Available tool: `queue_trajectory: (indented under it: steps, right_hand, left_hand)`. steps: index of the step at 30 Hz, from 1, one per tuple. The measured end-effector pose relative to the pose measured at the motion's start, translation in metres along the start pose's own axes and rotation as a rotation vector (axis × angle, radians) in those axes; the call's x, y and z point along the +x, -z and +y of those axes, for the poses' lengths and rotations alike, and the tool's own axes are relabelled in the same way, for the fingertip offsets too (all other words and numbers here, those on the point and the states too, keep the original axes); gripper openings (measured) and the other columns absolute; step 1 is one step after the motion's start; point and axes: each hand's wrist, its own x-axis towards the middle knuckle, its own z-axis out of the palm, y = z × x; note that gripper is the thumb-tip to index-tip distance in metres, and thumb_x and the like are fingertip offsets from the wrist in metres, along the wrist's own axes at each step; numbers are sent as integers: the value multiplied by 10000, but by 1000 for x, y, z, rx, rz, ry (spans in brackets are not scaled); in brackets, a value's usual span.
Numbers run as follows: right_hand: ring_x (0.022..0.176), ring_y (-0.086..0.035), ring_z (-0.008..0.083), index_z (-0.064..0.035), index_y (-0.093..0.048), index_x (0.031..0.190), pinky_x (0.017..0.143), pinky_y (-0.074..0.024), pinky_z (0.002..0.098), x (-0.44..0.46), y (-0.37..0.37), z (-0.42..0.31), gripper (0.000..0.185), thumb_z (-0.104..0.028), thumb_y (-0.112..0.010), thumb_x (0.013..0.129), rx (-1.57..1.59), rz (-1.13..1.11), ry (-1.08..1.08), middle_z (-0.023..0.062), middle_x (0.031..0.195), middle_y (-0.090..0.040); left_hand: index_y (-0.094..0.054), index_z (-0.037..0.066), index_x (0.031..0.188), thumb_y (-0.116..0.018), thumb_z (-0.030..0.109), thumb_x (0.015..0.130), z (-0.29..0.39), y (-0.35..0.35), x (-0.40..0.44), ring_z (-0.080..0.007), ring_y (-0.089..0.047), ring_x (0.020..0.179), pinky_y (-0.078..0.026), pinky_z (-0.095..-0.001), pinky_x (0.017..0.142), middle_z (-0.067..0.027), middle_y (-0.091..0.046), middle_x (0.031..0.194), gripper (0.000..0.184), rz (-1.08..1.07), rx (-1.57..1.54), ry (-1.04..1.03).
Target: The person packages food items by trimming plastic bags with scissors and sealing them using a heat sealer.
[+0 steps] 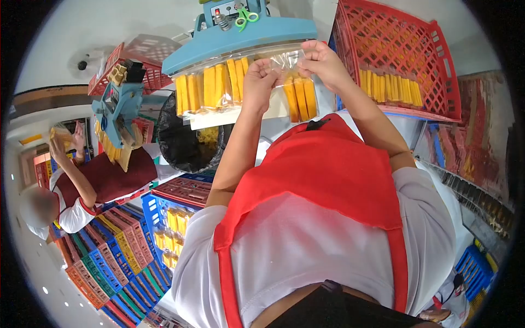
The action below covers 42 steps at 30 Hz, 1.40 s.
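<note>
Both hands are at the blue sealing machine (240, 39), pinching the top of a clear plastic bag (299, 98) that holds several yellow sticks. My left hand (260, 82) has its fingers closed on the bag's upper left side. My right hand (321, 64) grips the upper right corner, close to the machine's edge. To the left, more bags of yellow sticks (210, 86) hang in a row along the machine, their tops at its long bar. Green scissors (246, 18) and a small bottle (221, 21) sit on top of the machine.
A red crate (404, 49) with yellow sticks stands at the right. A black-lined bin (188, 136) is left of my left arm. Further left, a co-worker (104, 180) holds a bag near another machine (116, 109). A blue crate (156, 221) holds packed bags; stacked crates (109, 257) stand beyond.
</note>
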Motion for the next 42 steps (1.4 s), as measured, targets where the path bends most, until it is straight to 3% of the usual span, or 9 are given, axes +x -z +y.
queue_trajectory:
  steps: [7,11,13,15,17,24,26,33,42]
  right_hand:
    - [783,-539,120,-27,-523,1065,733,-405,240,-4,-1,2,424,-199,-660,703,-276,-294,-241,56,951,-577]
    - [780,-564,135,0,-595,923,701,-447,266,-1,-2,-37,262,-192,-617,746,-462,-103,-80,67,817,-602]
    - [845,-566,159,1,-520,1040,788,-435,281,25,21,-56,348,-215,-581,773,157,21,-7,77,1003,-570]
    - [883,-559,175,10,-518,1030,798,-442,299,55,41,-60,312,-203,-533,803,390,-14,-98,87,1010,-569]
    - [968,-529,203,7,-502,1049,792,-460,327,87,59,-44,283,-192,-428,862,616,-331,-163,103,1044,-551]
    - [977,-522,217,-57,-468,1114,830,-445,343,32,-11,-53,299,-211,-439,860,743,60,-184,96,1108,-512]
    - [962,-525,215,-71,-472,1110,821,-449,333,41,0,-34,316,-261,-434,860,982,-510,-156,91,1097,-517]
    - [950,-525,212,-72,-470,1116,820,-443,340,31,2,-19,368,-331,-398,864,1048,-634,-122,90,1094,-514]
    - [944,-535,185,-47,-488,1092,762,-471,326,5,-4,-37,374,-325,-448,845,607,-394,252,98,1056,-538]
  left_hand:
    - [-452,2,998,-532,-15,758,6,-3,2,-117,-553,733,-424,-214,667,-83,-598,805,254,-82,188,-81]
    - [-459,9,1022,-519,84,808,7,8,2,-123,-542,805,-418,-236,724,-82,-585,885,235,-76,55,-158]
    - [-370,20,1207,-386,425,860,7,17,4,-217,-472,1030,-402,-319,822,-143,-471,1149,534,-150,-28,-104]
    - [-334,25,1236,-299,521,835,27,1,-9,-272,-430,1080,-376,-357,867,-161,-415,1203,639,-257,-298,19]
    - [-266,36,1282,-182,671,772,52,-20,-21,-375,-374,1129,-345,-415,910,-194,-344,1266,818,-442,-606,113]
    - [-161,52,1326,-188,709,738,89,-41,-38,-316,-341,1179,-313,-358,933,-211,-289,1303,883,-600,-309,-10]
    - [-151,52,1328,-185,715,732,88,-43,-42,-311,-332,1187,-303,-357,939,-210,-277,1310,893,-606,-309,-8]
    - [-128,48,1333,-178,730,716,87,-48,-49,-303,-292,1214,-274,-358,957,-208,-246,1328,921,-673,-203,-57]
    - [-142,20,1324,-200,727,717,86,-49,-64,-297,-275,1225,-251,-358,969,-208,-243,1329,933,-774,-95,-49]
